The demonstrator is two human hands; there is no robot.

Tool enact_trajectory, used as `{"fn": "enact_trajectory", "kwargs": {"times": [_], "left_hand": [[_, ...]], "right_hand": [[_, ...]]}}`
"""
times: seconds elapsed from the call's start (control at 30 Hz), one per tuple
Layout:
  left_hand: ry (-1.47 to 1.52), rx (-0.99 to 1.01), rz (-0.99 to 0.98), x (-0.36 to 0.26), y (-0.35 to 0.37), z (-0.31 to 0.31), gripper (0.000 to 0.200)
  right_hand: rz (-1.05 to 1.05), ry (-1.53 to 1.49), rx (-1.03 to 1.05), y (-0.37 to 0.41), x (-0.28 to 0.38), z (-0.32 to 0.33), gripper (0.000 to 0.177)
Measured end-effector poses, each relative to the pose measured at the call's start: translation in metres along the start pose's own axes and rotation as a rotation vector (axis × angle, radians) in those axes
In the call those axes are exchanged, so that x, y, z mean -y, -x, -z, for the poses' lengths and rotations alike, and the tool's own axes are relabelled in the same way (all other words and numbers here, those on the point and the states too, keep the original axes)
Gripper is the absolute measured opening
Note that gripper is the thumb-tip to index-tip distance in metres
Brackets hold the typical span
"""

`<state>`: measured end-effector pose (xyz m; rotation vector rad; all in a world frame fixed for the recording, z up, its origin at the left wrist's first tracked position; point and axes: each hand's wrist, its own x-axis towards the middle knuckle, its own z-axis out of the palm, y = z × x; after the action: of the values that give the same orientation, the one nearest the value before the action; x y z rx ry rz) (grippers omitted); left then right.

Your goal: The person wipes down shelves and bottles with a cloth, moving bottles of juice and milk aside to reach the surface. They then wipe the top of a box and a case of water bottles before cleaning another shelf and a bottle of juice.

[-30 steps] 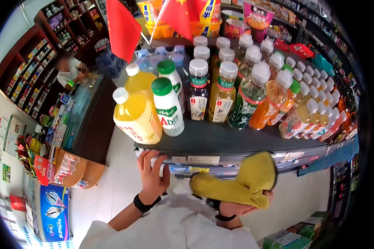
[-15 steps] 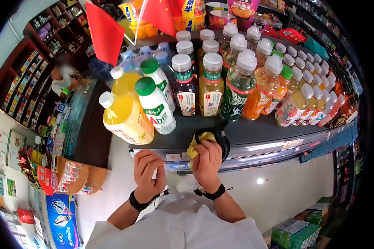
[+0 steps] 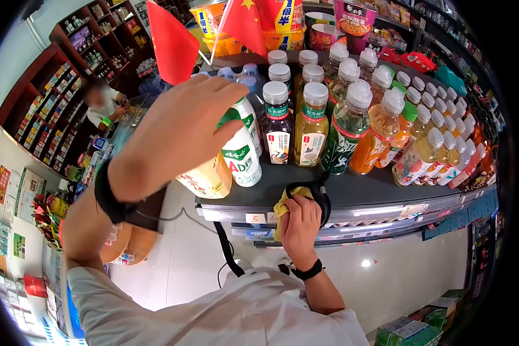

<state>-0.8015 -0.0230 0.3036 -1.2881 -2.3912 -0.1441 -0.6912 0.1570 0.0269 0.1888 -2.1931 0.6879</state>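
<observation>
My left hand (image 3: 176, 130) is raised in front of the bottles at the left end of the shelf top, fingers stretched out and thumb apart. It hides most of a yellow juice bottle (image 3: 209, 181) and the cap of a white milk-drink bottle (image 3: 245, 158). My right hand (image 3: 301, 228) is closed on a yellow cloth (image 3: 280, 209) at the shelf's front edge. A black curved object (image 3: 325, 202) lies right beside those fingers. Dark and golden tea bottles (image 3: 311, 130) stand behind the cloth.
Rows of drink bottles (image 3: 435, 150) fill the right of the shelf top (image 3: 259, 190). Small red flags (image 3: 176, 46) and instant noodle tubs (image 3: 352, 23) stand at the back. A person (image 3: 102, 104) is behind the counter on the left. Green cartons (image 3: 406, 331) sit on the floor.
My left hand has risen from near my waist up and forward to the left bottles. My right hand stays on the cloth at the shelf edge. The view has shifted slightly.
</observation>
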Motion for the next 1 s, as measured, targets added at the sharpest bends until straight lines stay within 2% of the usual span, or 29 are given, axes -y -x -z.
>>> {"fn": "enact_trajectory", "kwargs": {"times": [0.03, 0.07, 0.13, 0.27, 0.37, 0.43, 0.57, 0.8, 0.87, 0.93, 1.0], "left_hand": [[-0.045, 0.084, 0.001, 0.005, -0.003, -0.002, 0.039], [-0.046, 0.085, 0.001, 0.004, -0.004, -0.002, 0.039], [-0.062, 0.394, 0.137, 0.002, -0.007, -0.002, 0.035], [-0.060, 0.408, 0.082, 0.007, -0.005, -0.010, 0.035], [-0.043, 0.506, 0.064, -0.004, -0.010, 0.004, 0.036], [-0.187, 0.575, -0.030, -0.015, -0.012, 0.010, 0.039], [-0.187, 0.573, -0.063, -0.019, -0.014, 0.014, 0.040], [-0.172, 0.683, 0.051, -0.004, -0.031, 0.007, 0.044], [-0.256, 0.594, -0.025, 0.004, -0.031, 0.001, 0.046], [-0.305, 0.596, -0.023, 0.009, -0.029, 0.000, 0.048], [-0.171, 0.496, 0.054, 0.012, -0.023, 0.002, 0.050]], "right_hand": [[-0.001, -0.001, 0.001, 0.000, 0.000, 0.001, 0.039], [-0.004, -0.002, 0.010, 0.000, 0.000, 0.001, 0.039], [-0.010, -0.007, 0.016, -0.001, 0.000, 0.002, 0.039], [-0.015, -0.021, 0.017, 0.001, 0.001, 0.001, 0.040], [-0.012, -0.032, 0.023, 0.000, 0.000, -0.001, 0.036], [-0.025, -0.039, 0.027, 0.002, 0.001, 0.000, 0.033], [-0.012, -0.069, 0.007, 0.003, 0.000, -0.002, 0.033], [-0.008, -0.072, 0.017, 0.002, 0.000, 0.000, 0.034], [-0.005, -0.046, 0.017, 0.003, -0.001, 0.000, 0.037], [0.000, -0.026, 0.014, 0.002, -0.001, 0.000, 0.041], [0.007, -0.016, 0.018, 0.003, -0.001, 0.001, 0.042]]}}
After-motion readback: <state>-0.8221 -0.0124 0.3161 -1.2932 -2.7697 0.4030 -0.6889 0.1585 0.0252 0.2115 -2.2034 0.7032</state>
